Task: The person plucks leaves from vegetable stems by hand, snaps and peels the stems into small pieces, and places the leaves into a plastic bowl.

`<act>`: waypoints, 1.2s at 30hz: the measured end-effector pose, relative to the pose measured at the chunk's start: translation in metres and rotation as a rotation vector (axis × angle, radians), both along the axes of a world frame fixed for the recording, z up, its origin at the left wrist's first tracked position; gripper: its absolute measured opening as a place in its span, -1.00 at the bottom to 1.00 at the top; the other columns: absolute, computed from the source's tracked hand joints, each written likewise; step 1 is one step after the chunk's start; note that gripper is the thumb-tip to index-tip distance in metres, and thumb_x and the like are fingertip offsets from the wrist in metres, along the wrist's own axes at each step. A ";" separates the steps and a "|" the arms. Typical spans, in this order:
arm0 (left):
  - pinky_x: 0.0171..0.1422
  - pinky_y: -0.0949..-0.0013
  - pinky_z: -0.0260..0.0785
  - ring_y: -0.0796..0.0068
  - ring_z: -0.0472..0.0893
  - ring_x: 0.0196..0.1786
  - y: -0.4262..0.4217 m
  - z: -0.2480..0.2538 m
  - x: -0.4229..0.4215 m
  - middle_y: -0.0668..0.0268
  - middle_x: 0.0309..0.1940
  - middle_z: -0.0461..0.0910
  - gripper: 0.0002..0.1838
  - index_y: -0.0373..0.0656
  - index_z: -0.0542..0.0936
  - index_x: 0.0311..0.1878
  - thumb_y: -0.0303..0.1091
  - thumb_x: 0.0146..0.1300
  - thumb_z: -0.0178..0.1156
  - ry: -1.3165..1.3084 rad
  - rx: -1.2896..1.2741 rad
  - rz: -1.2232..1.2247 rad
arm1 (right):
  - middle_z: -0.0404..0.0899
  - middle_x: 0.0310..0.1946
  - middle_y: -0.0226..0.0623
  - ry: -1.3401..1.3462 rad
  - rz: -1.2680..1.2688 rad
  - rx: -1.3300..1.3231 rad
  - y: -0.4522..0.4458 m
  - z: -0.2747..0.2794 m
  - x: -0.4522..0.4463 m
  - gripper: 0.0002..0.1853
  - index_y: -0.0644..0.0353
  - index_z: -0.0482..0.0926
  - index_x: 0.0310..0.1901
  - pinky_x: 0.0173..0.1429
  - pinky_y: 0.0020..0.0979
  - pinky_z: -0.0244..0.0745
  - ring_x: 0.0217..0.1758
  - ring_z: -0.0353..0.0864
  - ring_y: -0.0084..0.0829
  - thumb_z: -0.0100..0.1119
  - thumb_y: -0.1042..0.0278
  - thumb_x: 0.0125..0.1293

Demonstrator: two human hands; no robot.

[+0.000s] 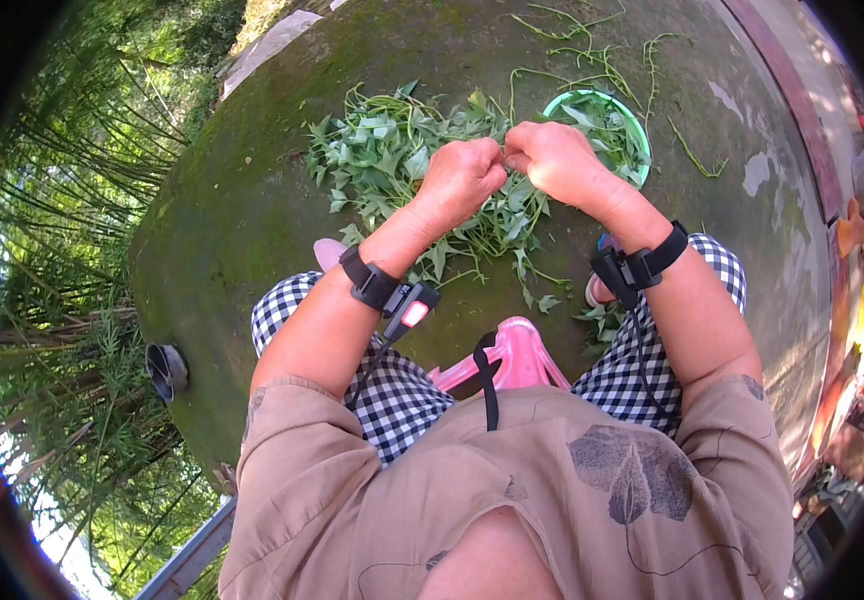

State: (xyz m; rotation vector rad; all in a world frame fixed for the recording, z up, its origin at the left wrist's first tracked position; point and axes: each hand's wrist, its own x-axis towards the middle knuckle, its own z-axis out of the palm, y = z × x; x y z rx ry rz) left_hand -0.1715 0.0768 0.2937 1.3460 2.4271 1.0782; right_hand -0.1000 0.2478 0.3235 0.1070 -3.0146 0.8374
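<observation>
My left hand [460, 178] and my right hand [558, 165] meet above a heap of leafy green vine cuttings [377, 140]. Both are closed, thumbs and fingers pinched together with the tips nearly touching. A thin green stem seems to run between them, mostly hidden by the fingers. Just beyond my right hand stands a light-green basket [644, 150] with loose green leaves [602, 125] in it. Beneath my hands, leaves and stems of the heap spread towards my knees.
Bare vine stems [602, 60] lie scattered behind the basket on the mossy concrete ground [252, 200]. A pink plastic stool [520, 350] shows between my knees. Bamboo [82, 200] grows at the left, near a dark round pot [165, 372]. Assorted household items line the right edge.
</observation>
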 end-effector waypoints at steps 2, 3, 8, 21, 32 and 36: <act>-0.27 0.02 0.41 -0.05 0.58 -0.37 0.000 -0.001 0.000 0.04 -0.47 0.58 -0.86 -0.23 0.53 -0.37 -0.35 0.11 0.16 0.025 0.010 0.010 | 0.63 -0.32 -0.10 0.016 -0.012 -0.025 -0.002 -0.001 0.000 -0.80 0.17 0.60 -0.32 -0.12 -0.05 0.49 -0.17 0.62 0.00 0.11 0.23 0.21; -0.28 0.06 0.42 -0.02 0.58 -0.38 -0.001 -0.002 0.000 0.05 -0.47 0.58 -0.86 -0.25 0.53 -0.36 -0.36 0.12 0.15 0.059 0.010 0.008 | 0.64 -0.32 -0.08 0.024 -0.021 -0.035 -0.003 -0.001 0.001 -0.80 0.17 0.60 -0.33 -0.11 -0.03 0.50 -0.16 0.62 0.02 0.09 0.23 0.22; -0.31 0.15 0.42 0.06 0.58 -0.43 0.001 -0.006 0.007 0.07 -0.50 0.58 -0.87 -0.24 0.57 -0.37 -0.37 0.11 0.16 0.087 0.030 0.072 | 0.62 -0.31 -0.15 0.089 -0.004 0.023 -0.015 -0.011 0.007 -0.86 0.14 0.60 -0.33 -0.13 -0.07 0.53 -0.19 0.64 -0.06 0.11 0.30 0.17; -0.63 0.57 0.17 0.70 0.39 -0.68 0.002 0.011 0.007 0.42 -0.64 0.49 -0.89 -0.20 0.57 -0.38 -0.38 0.20 0.14 -0.928 0.258 0.322 | 0.60 -0.55 -0.30 -0.056 -0.291 -0.750 -0.007 -0.019 0.001 -0.88 0.28 0.61 -0.34 -0.33 -0.37 0.48 -0.48 0.57 -0.47 0.25 0.41 0.15; -0.60 0.59 0.22 0.70 0.43 -0.64 -0.009 -0.012 0.006 0.42 -0.63 0.50 -0.87 -0.18 0.56 -0.42 -0.34 0.18 0.14 -0.786 0.091 0.307 | 0.59 -0.52 -0.40 -0.005 -0.574 -1.100 0.033 -0.010 0.000 -0.94 0.27 0.59 -0.32 -0.42 -0.58 0.40 -0.53 0.55 -0.58 0.23 0.47 0.26; -0.59 0.59 0.26 0.68 0.46 -0.63 -0.018 -0.008 0.006 0.40 -0.62 0.52 -0.88 -0.19 0.59 -0.38 -0.36 0.19 0.16 -0.976 0.153 0.295 | 0.60 -0.49 -0.37 0.132 -0.635 -0.968 0.078 -0.020 0.004 -0.89 0.26 0.60 -0.26 -0.37 -0.55 0.45 -0.48 0.58 -0.55 0.28 0.46 0.20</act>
